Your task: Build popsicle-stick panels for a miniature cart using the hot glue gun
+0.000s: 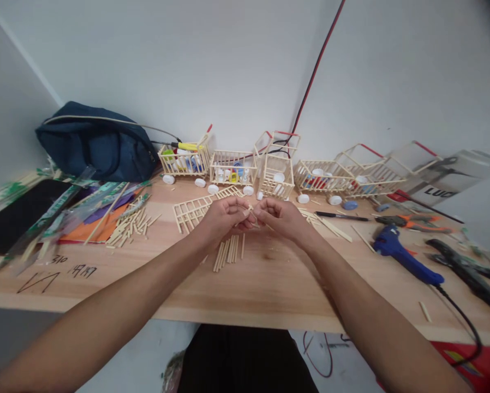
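My left hand (231,215) and my right hand (280,217) meet over the middle of the wooden table. Between their pinched fingertips are thin pale wooden sticks (250,208), largely covered by the fingers. Just below my left hand lies a row of cut wooden sticks (227,254). A flat ladder-like stick frame (191,212) lies behind and left of that hand, partly hidden by it. Past my right hand are more loose wooden strips (334,228).
Several miniature stick carts (233,166) with bottle-cap wheels line the wall. At right lie a blue glue gun (406,256), orange-handled pliers (417,222) and a black-handled tool (466,273). Left are a pile of short sticks (132,224) and a navy bag (100,144).
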`<state>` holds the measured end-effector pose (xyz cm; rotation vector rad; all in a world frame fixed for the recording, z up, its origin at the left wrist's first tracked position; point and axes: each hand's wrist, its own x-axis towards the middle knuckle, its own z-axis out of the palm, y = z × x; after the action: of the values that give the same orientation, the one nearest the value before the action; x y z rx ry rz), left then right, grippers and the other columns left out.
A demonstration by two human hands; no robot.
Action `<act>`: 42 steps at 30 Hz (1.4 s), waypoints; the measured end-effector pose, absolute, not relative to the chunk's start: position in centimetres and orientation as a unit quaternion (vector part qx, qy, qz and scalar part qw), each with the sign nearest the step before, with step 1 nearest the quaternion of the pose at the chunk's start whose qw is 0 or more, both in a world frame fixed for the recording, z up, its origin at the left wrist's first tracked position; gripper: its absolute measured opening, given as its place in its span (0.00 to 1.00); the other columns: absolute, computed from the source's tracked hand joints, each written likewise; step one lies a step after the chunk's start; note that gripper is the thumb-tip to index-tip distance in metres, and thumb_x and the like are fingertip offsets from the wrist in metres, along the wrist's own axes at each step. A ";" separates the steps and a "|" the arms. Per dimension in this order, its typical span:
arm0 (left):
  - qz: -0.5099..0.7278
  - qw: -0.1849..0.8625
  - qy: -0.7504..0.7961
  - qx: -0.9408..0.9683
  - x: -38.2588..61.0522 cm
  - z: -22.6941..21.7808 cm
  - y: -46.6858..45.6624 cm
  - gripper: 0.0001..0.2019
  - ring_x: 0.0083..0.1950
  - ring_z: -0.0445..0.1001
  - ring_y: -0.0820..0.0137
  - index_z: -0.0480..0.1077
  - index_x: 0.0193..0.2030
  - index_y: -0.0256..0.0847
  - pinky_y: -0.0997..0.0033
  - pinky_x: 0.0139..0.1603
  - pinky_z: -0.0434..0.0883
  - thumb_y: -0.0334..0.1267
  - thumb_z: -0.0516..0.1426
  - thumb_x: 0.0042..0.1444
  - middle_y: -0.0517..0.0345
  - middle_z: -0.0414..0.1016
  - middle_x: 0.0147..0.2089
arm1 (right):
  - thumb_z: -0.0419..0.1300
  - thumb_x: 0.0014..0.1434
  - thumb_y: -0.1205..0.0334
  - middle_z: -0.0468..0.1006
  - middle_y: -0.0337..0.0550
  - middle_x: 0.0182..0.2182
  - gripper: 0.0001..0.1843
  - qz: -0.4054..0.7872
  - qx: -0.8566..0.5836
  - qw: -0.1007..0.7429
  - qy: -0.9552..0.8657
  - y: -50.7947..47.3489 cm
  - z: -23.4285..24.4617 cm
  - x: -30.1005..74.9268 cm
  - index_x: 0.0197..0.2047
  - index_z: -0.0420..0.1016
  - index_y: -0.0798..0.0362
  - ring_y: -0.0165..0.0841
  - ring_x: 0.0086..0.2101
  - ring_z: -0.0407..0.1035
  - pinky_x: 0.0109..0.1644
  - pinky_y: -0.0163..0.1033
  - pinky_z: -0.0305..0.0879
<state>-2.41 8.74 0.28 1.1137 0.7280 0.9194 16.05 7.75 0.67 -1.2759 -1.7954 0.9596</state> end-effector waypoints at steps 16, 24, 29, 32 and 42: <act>0.460 0.644 0.330 0.514 -2.0 0.3 8.2 0.10 0.31 0.74 0.74 0.74 0.35 0.37 0.75 0.35 0.73 0.38 0.67 0.48 0.59 0.75 0.29 | 0.58 0.61 0.55 0.74 0.41 0.33 0.07 0.210 -0.505 0.440 -0.712 6.2 0.8 14.4 0.38 0.71 0.49 0.31 0.31 0.67 0.35 0.38 0.63; 0.451 0.640 0.358 0.508 -1.7 -0.3 8.6 0.12 0.33 0.73 0.75 0.76 0.42 0.35 0.78 0.32 0.70 0.30 0.65 0.49 0.56 0.76 0.35 | 0.60 0.58 0.58 0.74 0.40 0.31 0.05 0.144 -0.519 0.457 -0.708 7.9 3.0 17.5 0.35 0.71 0.50 0.31 0.31 0.66 0.35 0.37 0.62; 0.459 0.636 0.363 0.504 -1.8 -0.4 8.9 0.14 0.31 0.71 0.78 0.75 0.44 0.36 0.78 0.31 0.69 0.25 0.63 0.49 0.55 0.75 0.39 | 0.60 0.57 0.61 0.75 0.41 0.32 0.02 -0.020 -0.551 0.411 -0.726 10.5 5.0 19.7 0.33 0.72 0.50 0.32 0.31 0.67 0.35 0.38 0.62; 0.473 0.636 0.351 0.498 -1.8 -0.3 9.2 0.12 0.31 0.71 0.77 0.75 0.41 0.33 0.77 0.31 0.69 0.22 0.63 0.48 0.55 0.75 0.36 | 0.60 0.56 0.64 0.75 0.43 0.32 0.02 -0.077 -0.542 0.364 -0.753 11.6 4.8 19.9 0.32 0.73 0.50 0.33 0.31 0.67 0.35 0.39 0.63; 0.475 0.631 0.363 0.495 -1.9 0.5 9.1 0.09 0.30 0.72 0.76 0.75 0.39 0.33 0.76 0.29 0.68 0.22 0.59 0.51 0.55 0.75 0.35 | 0.59 0.59 0.65 0.74 0.44 0.34 0.02 -0.133 -0.502 0.309 -0.797 11.8 3.9 19.9 0.34 0.72 0.51 0.33 0.32 0.67 0.37 0.39 0.62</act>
<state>-1.86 9.12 0.46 1.1333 0.8312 1.0874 19.88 11.84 3.91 -1.3267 -2.1052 -0.3509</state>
